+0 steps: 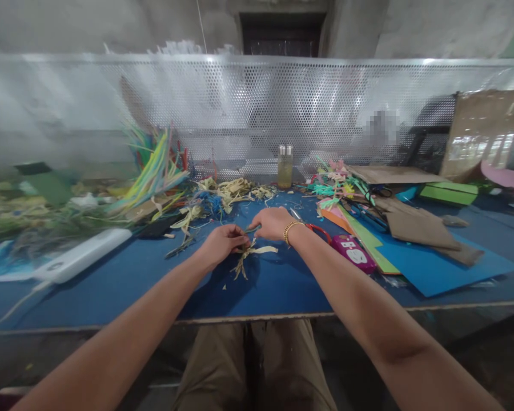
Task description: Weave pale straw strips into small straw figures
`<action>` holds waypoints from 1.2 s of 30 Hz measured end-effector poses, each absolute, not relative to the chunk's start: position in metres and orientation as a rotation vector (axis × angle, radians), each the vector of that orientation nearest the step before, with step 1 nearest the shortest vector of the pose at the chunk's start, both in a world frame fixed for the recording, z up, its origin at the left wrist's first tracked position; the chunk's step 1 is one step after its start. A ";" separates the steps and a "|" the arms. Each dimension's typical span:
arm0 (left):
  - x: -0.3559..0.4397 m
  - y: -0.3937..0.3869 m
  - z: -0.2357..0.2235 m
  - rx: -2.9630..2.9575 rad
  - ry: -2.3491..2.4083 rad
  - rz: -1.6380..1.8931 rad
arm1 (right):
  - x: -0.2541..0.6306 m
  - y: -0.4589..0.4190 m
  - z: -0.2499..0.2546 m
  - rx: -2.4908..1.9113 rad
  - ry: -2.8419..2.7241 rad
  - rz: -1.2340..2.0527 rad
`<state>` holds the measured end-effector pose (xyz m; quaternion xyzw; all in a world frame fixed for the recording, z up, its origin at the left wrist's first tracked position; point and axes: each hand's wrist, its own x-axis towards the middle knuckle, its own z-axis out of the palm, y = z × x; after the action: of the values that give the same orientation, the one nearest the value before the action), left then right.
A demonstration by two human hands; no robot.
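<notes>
Over the middle of the blue table (278,285), my left hand (225,244) is closed in a pinch on a thin grey-green stem (253,229) with pale dried strips (241,267) hanging below it. My right hand (273,222), with a gold bracelet at the wrist, pinches the same stem from the other side. One pale strip sticks out to the right under that hand. Partly behind my right wrist lie scissors with red handles (320,231). The fingertips of both hands overlap the stem and hide part of it.
Dried strips (235,191) lie behind my hands, near a glass bottle (285,168). Bundled coloured strips (156,171) and a white power strip (83,257) are leftward. Rightward are a purple pouch (353,252), blue paper (445,274) and cardboard (422,228). A perforated metal screen (240,97) stands behind.
</notes>
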<state>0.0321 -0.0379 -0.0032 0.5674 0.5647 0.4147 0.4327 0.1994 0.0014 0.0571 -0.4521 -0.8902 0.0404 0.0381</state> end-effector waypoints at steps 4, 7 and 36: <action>0.033 -0.038 -0.002 1.419 1.408 1.022 | 0.197 0.003 0.055 -1.365 -2.758 0.165; 0.034 -0.039 -0.001 1.408 1.411 1.015 | 0.194 0.001 0.055 -1.366 -2.737 0.166; 0.034 -0.038 -0.005 1.441 1.337 1.104 | 0.197 0.005 0.052 -1.335 -2.776 0.430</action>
<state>0.0340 -0.0381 -0.0053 0.5774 0.5358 0.4422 0.4289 0.1971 0.0054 0.0516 -0.4292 -0.8924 0.1383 0.0156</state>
